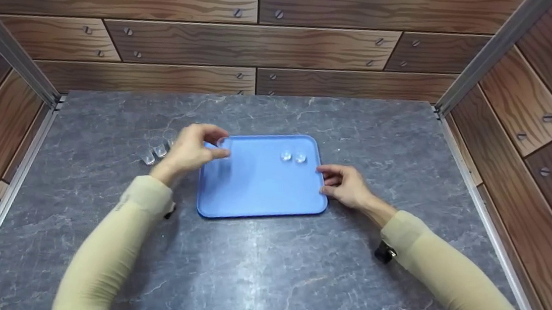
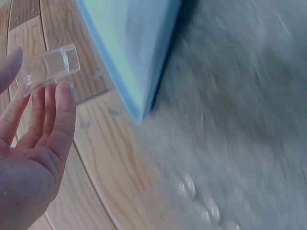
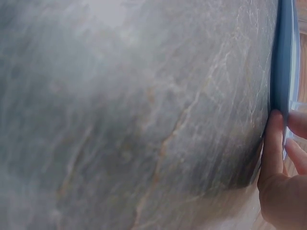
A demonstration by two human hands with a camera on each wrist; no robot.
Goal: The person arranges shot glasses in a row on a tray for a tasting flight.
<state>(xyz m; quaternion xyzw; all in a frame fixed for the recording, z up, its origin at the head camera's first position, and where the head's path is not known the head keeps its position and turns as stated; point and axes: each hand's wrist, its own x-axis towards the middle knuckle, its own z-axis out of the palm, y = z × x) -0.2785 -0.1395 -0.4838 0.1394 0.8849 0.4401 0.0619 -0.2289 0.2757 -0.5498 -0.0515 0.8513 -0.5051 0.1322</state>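
Observation:
A small clear glass is held by my left hand between thumb and fingertips, over the left part of the blue tray. In the left wrist view the glass lies tilted sideways across the fingers. At the tray's right rim, my right hand grips the edge; the right wrist view has its fingers on both sides of that rim. Two clear glasses stand side by side on the tray's far right part, a left one and a right one.
More clear glasses sit in a row on the dark marbled table, left of the tray and partly hidden behind the left hand. Wood-patterned walls with metal corner posts enclose the back and both sides.

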